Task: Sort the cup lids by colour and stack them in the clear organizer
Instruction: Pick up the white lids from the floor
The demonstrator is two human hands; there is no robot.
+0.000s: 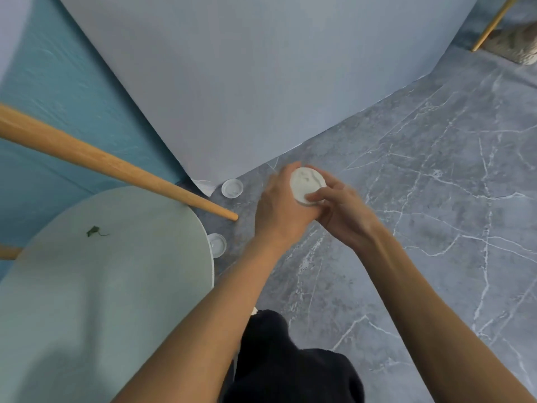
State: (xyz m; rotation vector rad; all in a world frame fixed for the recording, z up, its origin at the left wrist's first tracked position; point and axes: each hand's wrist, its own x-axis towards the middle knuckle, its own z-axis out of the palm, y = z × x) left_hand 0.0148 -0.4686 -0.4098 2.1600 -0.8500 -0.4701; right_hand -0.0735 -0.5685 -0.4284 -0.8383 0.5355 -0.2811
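Gripping white lid (308,186) | left hand (280,212), right hand (338,212) both curled around it

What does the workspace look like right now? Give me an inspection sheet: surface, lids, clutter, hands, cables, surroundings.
Surface: grey marbled floor; pale green round table at left.
Job's things: white lid stack held in both hands; two clear lids on the floor, one by the wall, one at the table's edge. Organizer: nothing seen.
Clutter: small green scrap on the table.
Hands: left hand cradles the stack from below; right hand pinches its rim.
Cables: nothing seen.
Surroundings: wooden leg, teal wall, grey panel.
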